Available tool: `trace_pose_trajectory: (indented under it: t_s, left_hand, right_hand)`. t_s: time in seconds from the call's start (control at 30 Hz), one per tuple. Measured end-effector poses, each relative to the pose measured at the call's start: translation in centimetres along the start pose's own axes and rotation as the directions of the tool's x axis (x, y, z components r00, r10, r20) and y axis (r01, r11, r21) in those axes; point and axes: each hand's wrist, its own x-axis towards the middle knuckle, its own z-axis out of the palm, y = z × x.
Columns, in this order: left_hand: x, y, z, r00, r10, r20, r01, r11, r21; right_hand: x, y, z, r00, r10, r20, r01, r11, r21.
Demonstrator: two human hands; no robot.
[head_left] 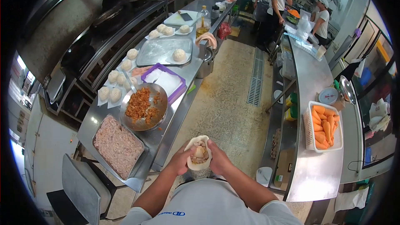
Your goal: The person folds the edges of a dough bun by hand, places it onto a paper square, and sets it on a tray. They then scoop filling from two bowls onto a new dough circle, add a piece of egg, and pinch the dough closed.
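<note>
A round dough wrapper [199, 167] with filling [199, 154] in its middle is held up in front of my body. My left hand [180, 161] grips its left edge, with the thumb over the rim. On the opposite side my right hand [219, 158] is closed on the right edge, and some of its fingers are hidden behind the dough. The wrapper is open at the top. Left of my hands, on the steel table, are a metal tray of minced meat [117, 145] and a steel bowl of reddish-brown filling [143, 106].
Pleated buns [113, 76] on paper line the table's far side, and one bun [179, 55] sits on a metal tray [152, 51]. A purple tray [181, 87] holds paper squares. A basket of carrots [323, 127] stands on the right counter. Several people are farther back.
</note>
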Motion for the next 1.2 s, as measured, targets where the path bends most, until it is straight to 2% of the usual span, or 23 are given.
trace_pose_trajectory:
  t_s: [0.03,0.1,0.17,0.2,0.23,0.27,0.3,0.37,0.4,0.47,0.5,0.53,0.57,0.67,0.7,0.73,0.77,0.83,0.9,1.03,1.1,1.13,1.2]
  left_hand:
    - [-1.0,0.5,-0.2,1.000,-0.009,-0.004,0.009,1.000,-0.004]
    - [-2.1,1.7,-0.7,0.970,0.157,0.187,-0.169,0.985,0.047]
    - [-0.2,0.9,-2.9,0.989,0.069,0.128,-0.080,0.993,0.088]
    - [0.5,0.7,-3.6,0.998,-0.016,0.069,0.007,0.992,0.128]
    - [0.9,0.9,-3.1,0.999,-0.042,-0.022,0.045,0.981,0.191]
    - [0.8,1.4,-3.1,0.999,-0.036,-0.017,0.039,0.980,0.193]
    - [0.4,2.0,-2.9,1.000,0.007,-0.011,-0.004,0.982,0.188]
    - [-1.8,3.2,-2.3,1.000,0.026,-0.018,-0.022,0.984,0.176]
    - [-2.9,4.7,-1.8,0.996,0.076,0.047,-0.080,0.991,0.105]
    - [-2.7,5.7,-1.9,0.986,0.129,0.107,-0.133,0.991,0.029]
    - [-1.7,5.3,-2.6,0.999,0.008,0.039,-0.009,0.999,0.041]
    - [-0.9,4.8,-3.1,0.993,-0.113,-0.028,0.114,0.992,0.047]
    - [-0.4,4.2,-3.5,0.993,-0.114,-0.025,0.115,0.992,0.047]
    - [-0.3,3.5,-4.1,0.995,-0.064,-0.074,0.072,0.992,0.103]
    - [-1.0,4.1,-4.0,1.000,0.003,0.017,-0.004,1.000,0.021]
    - [-1.8,4.4,-4.1,0.993,0.076,0.091,-0.070,0.995,-0.070]
    - [-1.7,4.5,-3.9,0.996,0.063,0.069,-0.059,0.996,-0.064]
    - [-0.8,4.2,-3.6,0.999,0.036,0.022,-0.034,0.996,-0.078]
    - [0.9,4.1,-3.1,0.996,-0.086,0.035,0.084,0.995,0.047]
    - [-1.2,5.0,-2.0,1.000,-0.024,0.005,0.024,1.000,0.004]
    - [-1.3,5.1,-1.6,0.969,0.134,0.208,-0.177,0.964,0.201]
    - [-0.7,4.6,-1.9,0.970,0.133,0.205,-0.174,0.965,0.198]
    - [1.1,3.7,-2.5,0.999,-0.048,0.026,0.038,0.950,0.308]
  right_hand:
    - [-1.1,-0.4,0.8,0.998,-0.063,0.032,0.064,0.997,-0.043]
    - [-1.2,-0.3,1.7,0.990,-0.128,0.065,0.133,0.987,-0.086]
    - [-0.2,0.9,1.9,0.978,-0.190,0.083,0.196,0.978,-0.074]
    - [0.9,1.5,1.7,0.979,-0.186,0.081,0.192,0.978,-0.077]
    - [2.3,1.9,1.5,0.996,-0.083,0.011,0.083,0.997,-0.006]
    - [3.6,2.0,1.3,0.999,0.018,-0.046,-0.015,0.998,0.069]
    - [3.6,1.4,1.5,0.999,0.012,-0.042,-0.009,0.998,0.062]
    - [2.0,1.3,2.1,0.989,-0.107,0.105,0.101,0.993,0.059]
    - [1.5,1.3,2.8,0.990,-0.103,0.101,0.097,0.993,0.062]
    - [0.7,1.5,3.8,0.968,-0.252,0.016,0.253,0.965,-0.063]
    - [1.3,1.9,3.9,0.968,-0.249,0.014,0.250,0.966,-0.063]
    - [2.4,2.4,4.0,0.993,-0.121,0.015,0.121,0.992,0.031]
    - [3.2,2.6,3.9,1.000,0.005,0.029,-0.009,0.992,0.122]
    - [2.6,1.7,4.8,0.999,-0.050,-0.008,0.051,0.994,0.101]
    - [1.9,1.7,5.1,1.000,-0.014,-0.009,0.015,0.993,0.113]
    - [1.1,1.6,5.2,0.988,-0.147,-0.040,0.150,0.986,0.071]
    - [1.0,1.3,5.1,0.956,-0.287,-0.061,0.288,0.957,0.018]
    - [1.8,1.4,4.4,0.987,-0.161,-0.011,0.162,0.985,0.058]
    - [2.8,0.9,4.0,0.999,-0.044,0.019,0.041,0.988,0.149]
    - [1.5,0.3,4.0,0.987,-0.155,0.050,0.151,0.986,0.065]
    - [1.5,0.5,3.5,0.977,-0.213,0.004,0.212,0.975,0.060]
    - [1.9,0.6,3.2,0.978,-0.209,0.001,0.208,0.976,0.060]
    - [2.7,0.3,3.2,0.999,-0.044,-0.013,0.044,0.999,0.022]
